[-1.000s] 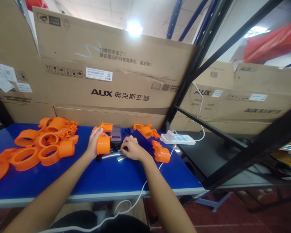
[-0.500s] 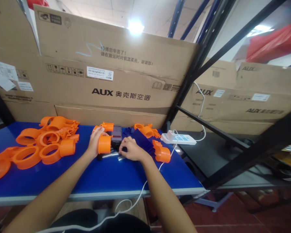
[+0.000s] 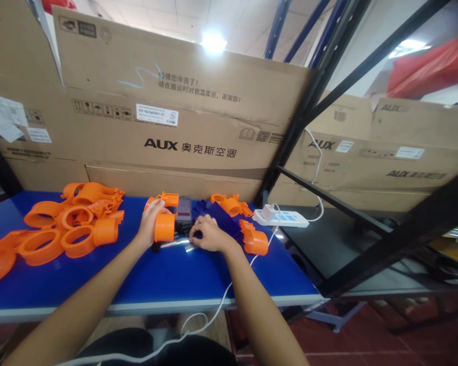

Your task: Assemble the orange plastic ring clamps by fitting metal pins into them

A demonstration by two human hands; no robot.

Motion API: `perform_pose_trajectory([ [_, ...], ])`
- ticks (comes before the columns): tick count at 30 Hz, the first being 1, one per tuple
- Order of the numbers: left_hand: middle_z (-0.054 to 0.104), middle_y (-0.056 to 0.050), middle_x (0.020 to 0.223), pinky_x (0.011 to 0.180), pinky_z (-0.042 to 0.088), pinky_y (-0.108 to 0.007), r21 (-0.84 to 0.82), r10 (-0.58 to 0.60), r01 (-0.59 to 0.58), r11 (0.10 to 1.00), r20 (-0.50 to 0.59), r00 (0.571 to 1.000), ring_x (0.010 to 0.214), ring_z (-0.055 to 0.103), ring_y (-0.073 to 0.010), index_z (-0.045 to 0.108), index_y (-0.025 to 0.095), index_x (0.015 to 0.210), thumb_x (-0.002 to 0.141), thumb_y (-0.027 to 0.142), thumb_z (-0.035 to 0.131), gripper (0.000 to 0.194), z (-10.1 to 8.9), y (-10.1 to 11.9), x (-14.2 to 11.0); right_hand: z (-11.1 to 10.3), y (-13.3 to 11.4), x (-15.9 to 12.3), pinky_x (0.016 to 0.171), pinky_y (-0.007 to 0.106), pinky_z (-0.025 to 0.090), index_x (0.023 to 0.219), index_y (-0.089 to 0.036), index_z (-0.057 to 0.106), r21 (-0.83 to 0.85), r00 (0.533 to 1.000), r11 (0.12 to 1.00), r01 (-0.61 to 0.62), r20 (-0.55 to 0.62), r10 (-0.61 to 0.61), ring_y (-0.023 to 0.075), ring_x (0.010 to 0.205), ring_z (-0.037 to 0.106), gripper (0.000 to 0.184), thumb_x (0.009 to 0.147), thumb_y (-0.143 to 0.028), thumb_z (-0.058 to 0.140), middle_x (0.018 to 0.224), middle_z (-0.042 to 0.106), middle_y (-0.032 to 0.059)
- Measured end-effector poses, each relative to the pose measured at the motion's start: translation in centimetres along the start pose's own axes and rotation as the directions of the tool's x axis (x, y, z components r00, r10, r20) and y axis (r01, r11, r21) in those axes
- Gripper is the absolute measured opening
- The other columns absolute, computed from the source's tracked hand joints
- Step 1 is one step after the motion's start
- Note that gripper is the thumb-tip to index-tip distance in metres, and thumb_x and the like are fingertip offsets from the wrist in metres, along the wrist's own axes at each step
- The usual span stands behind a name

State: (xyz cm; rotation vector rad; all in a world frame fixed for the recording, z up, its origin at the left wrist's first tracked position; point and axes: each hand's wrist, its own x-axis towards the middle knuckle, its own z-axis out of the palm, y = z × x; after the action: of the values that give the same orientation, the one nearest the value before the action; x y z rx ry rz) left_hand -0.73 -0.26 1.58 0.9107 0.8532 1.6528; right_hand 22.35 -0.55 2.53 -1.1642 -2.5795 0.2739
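My left hand [image 3: 149, 223] is wrapped round an orange plastic ring-shaped part [image 3: 164, 227], holding it just above the table. To its right, my right hand [image 3: 207, 233] is curled with thumb and forefinger pinched together; whatever is between the fingertips is too small to make out. Below the fingertips lie metal rods [image 3: 175, 243] with dark ends. A dark flat box with a clear lid [image 3: 183, 209] stands behind, between the two hands. Dark blue sheet-like pieces [image 3: 225, 219] lie beside and behind my right hand.
Several orange ring parts [image 3: 40, 246] are heaped on the left of the blue table [image 3: 168, 284]. More orange parts [image 3: 255, 241] lie at the right. A white power strip [image 3: 280, 218] sits by the black rack post, its cable crossing the table edge. Cardboard [image 3: 191, 127] walls the back.
My right hand has shifted slightly left and back again near the rods. The left hand keeps its hold on the orange part, and the view has moved a little.
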Motion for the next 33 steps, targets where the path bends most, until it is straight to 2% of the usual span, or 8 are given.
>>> perform_pose_trajectory([
  [10, 0.069, -0.003, 0.071, 0.050, 0.048, -0.025, -0.009, -0.019, 0.019, 1.000, -0.016, 1.000, 0.054, 0.063, -0.0164, 0.062, 0.017, 0.099, 0.070, 0.051, 0.081, 0.049, -0.1, -0.2, 0.1, -0.3, -0.2, -0.1, 0.090, 0.036, 0.036, 0.090, -0.021, 0.070, 0.039, 1.000, 0.999, 0.003, -0.007, -0.003, 0.0232, 0.100, 0.050, 0.012, 0.082, -0.027, 0.076, 0.097, 0.060, 0.0052],
  [13, 0.069, -0.003, 0.070, 0.050, 0.048, -0.025, -0.012, -0.018, 0.018, 1.000, -0.009, 1.000, 0.053, 0.064, -0.0168, 0.062, 0.017, 0.100, 0.069, 0.051, 0.081, 0.049, -0.1, -0.3, 0.2, -0.7, -0.4, -0.2, 0.088, 0.033, 0.038, 0.084, -0.020, 0.068, 0.114, 0.999, 0.993, 0.032, -0.006, -0.031, 0.0204, 0.094, 0.054, 0.007, 0.082, -0.022, 0.074, 0.088, 0.064, 0.0028],
  [16, 0.070, -0.003, 0.070, 0.050, 0.048, -0.025, -0.008, -0.020, 0.020, 1.000, -0.009, 1.000, 0.053, 0.064, -0.0171, 0.062, 0.017, 0.100, 0.069, 0.051, 0.081, 0.049, -0.2, -0.3, 0.3, -1.0, -0.5, -0.3, 0.077, 0.028, 0.041, 0.082, -0.019, 0.066, 0.257, 0.999, 0.966, 0.036, -0.009, -0.035, 0.0163, 0.079, 0.058, 0.004, 0.083, -0.020, 0.069, 0.081, 0.066, 0.0006],
  [20, 0.071, -0.003, 0.071, 0.049, 0.047, -0.025, 0.006, -0.041, 0.041, 0.999, 0.011, 0.999, 0.053, 0.066, -0.0177, 0.060, 0.018, 0.103, 0.070, 0.050, 0.080, 0.050, -0.2, -0.3, 0.3, -1.2, -0.3, 0.0, 0.069, 0.026, 0.044, 0.092, -0.020, 0.065, 0.475, 0.988, 0.878, 0.060, -0.151, 0.014, 0.0151, 0.073, 0.060, 0.009, 0.088, -0.027, 0.064, 0.082, 0.068, 0.0003],
  [23, 0.070, -0.003, 0.071, 0.048, 0.046, -0.024, -0.002, -0.065, 0.065, 0.998, 0.057, 0.996, 0.054, 0.067, -0.0187, 0.057, 0.019, 0.104, 0.070, 0.049, 0.079, 0.050, 0.1, -0.1, 0.0, -1.1, -0.1, 0.5, 0.072, 0.027, 0.046, 0.099, -0.021, 0.068, 0.599, 0.958, 0.795, 0.093, -0.271, 0.092, 0.0156, 0.075, 0.061, 0.016, 0.088, -0.030, 0.061, 0.087, 0.070, 0.0013],
  [25, 0.069, -0.002, 0.070, 0.047, 0.044, -0.023, -0.015, -0.082, 0.084, 0.996, 0.097, 0.992, 0.053, 0.066, -0.0179, 0.056, 0.019, 0.103, 0.069, 0.048, 0.080, 0.050, 0.3, 0.1, -0.3, -1.0, -0.1, 0.8, 0.076, 0.029, 0.047, 0.094, -0.020, 0.071, 0.670, 0.937, 0.735, 0.105, -0.315, 0.153, 0.0167, 0.079, 0.062, 0.017, 0.088, -0.030, 0.059, 0.090, 0.071, 0.0026],
  [29, 0.070, -0.001, 0.069, 0.048, 0.044, -0.023, -0.030, -0.088, 0.093, 0.995, 0.124, 0.988, 0.052, 0.064, -0.0165, 0.055, 0.019, 0.104, 0.070, 0.048, 0.080, 0.051, 0.5, 0.3, -0.6, -0.6, -0.1, 1.0, 0.077, 0.032, 0.049, 0.092, -0.021, 0.077, 0.809, 0.901, 0.579, 0.098, -0.320, 0.295, 0.0170, 0.077, 0.062, 0.022, 0.082, -0.025, 0.058, 0.089, 0.073, 0.0028],
  [33, 0.071, -0.003, 0.072, 0.047, 0.044, -0.023, -0.036, -0.104, 0.109, 0.993, 0.135, 0.985, 0.053, 0.065, -0.0173, 0.055, 0.020, 0.105, 0.072, 0.047, 0.079, 0.050, 0.5, 0.1, -0.6, -0.6, -0.5, 1.1, 0.085, 0.034, 0.051, 0.108, -0.022, 0.077, 0.876, 0.917, 0.453, 0.162, -0.304, 0.259, 0.0192, 0.090, 0.065, 0.034, 0.074, -0.027, 0.072, 0.101, 0.074, 0.0039],
])
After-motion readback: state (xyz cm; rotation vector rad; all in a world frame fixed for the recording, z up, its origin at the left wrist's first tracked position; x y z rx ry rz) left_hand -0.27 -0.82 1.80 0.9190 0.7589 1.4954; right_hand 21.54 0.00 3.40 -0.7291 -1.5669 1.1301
